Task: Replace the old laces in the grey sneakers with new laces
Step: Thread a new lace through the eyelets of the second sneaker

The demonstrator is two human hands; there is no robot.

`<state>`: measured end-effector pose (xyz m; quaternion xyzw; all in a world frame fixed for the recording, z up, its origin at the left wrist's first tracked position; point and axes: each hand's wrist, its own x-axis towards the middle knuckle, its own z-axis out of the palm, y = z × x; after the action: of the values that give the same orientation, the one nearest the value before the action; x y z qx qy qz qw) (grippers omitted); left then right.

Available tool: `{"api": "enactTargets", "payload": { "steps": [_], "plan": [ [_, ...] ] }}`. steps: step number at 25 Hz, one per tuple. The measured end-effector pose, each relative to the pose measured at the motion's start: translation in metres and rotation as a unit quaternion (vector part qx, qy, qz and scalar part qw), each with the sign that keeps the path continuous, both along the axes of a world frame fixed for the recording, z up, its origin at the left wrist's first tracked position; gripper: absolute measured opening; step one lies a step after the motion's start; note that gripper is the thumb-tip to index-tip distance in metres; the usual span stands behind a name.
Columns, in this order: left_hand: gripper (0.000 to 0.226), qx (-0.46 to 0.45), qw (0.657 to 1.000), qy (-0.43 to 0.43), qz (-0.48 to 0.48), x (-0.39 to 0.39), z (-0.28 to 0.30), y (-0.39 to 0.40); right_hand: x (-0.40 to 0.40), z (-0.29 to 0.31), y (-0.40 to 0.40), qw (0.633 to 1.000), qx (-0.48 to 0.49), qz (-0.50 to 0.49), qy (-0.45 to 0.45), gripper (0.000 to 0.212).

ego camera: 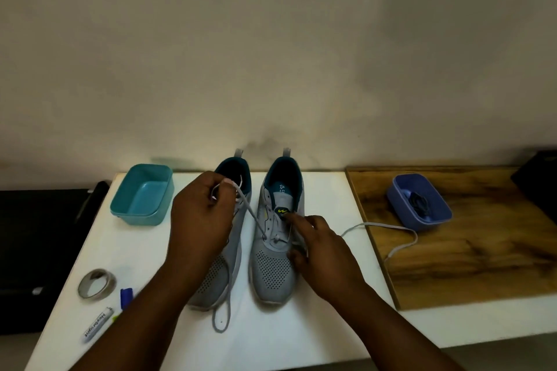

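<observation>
Grey sneakers stand side by side on the white tabletop, long axes running away from the viewer, perforated toes nearest, teal-lined heels with pull tabs toward the wall. On the right sneaker mesh gives way to a smooth tongue with a green-yellow logo; the left sneaker is mostly hidden under the left hand. That hand's fingers are curled, pinching one end of a flat grey lace that runs taut and slanted down to an eyelet on the right sneaker. Over that shoe's eyelets, the right hand has its index finger straight toward the tongue and its other fingers bent where the lace's other end leaves, trailing loosely onto the wood-grain board. A second grey lace loops off the left sneaker's toe. To the left sits a rounded rectangular teal plastic tub; on the board a blue-violet tub holds dark laces. A roll of tape, a blue cap and a labelled white tube lie near the left forearm
</observation>
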<state>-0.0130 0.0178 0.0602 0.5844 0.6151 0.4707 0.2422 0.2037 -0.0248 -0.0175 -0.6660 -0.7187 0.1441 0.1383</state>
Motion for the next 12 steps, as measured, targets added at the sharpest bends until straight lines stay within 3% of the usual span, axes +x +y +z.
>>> {"api": "enactTargets", "payload": {
  "steps": [2,5,7,9,10,12],
  "plan": [
    [0.026,-0.022,0.997,-0.068,-0.022,0.003,0.002,-0.004,0.002,0.002,0.001,1.0,0.024,-0.009,-0.018,0.059],
    [0.02,-0.061,0.988,-0.085,-0.116,0.013,-0.007,-0.004,0.003,0.007,0.002,0.998,0.061,-0.001,0.027,0.041],
    [0.014,-0.084,0.976,0.057,-0.191,0.021,-0.031,-0.006,0.002,0.011,0.0,0.996,0.037,0.0,0.083,0.034],
    [0.037,-0.055,0.928,0.259,-0.262,0.03,-0.061,-0.006,0.005,0.013,-0.002,0.995,0.021,-0.026,0.095,0.028],
    [0.039,-0.042,0.913,0.308,-0.263,0.033,-0.07,-0.003,0.009,0.011,-0.003,0.995,0.023,-0.041,0.084,0.025],
    [0.034,-0.037,0.915,0.322,-0.241,0.037,-0.073,0.001,0.018,0.006,-0.002,0.997,0.026,-0.057,0.052,0.022]
  ]
}}
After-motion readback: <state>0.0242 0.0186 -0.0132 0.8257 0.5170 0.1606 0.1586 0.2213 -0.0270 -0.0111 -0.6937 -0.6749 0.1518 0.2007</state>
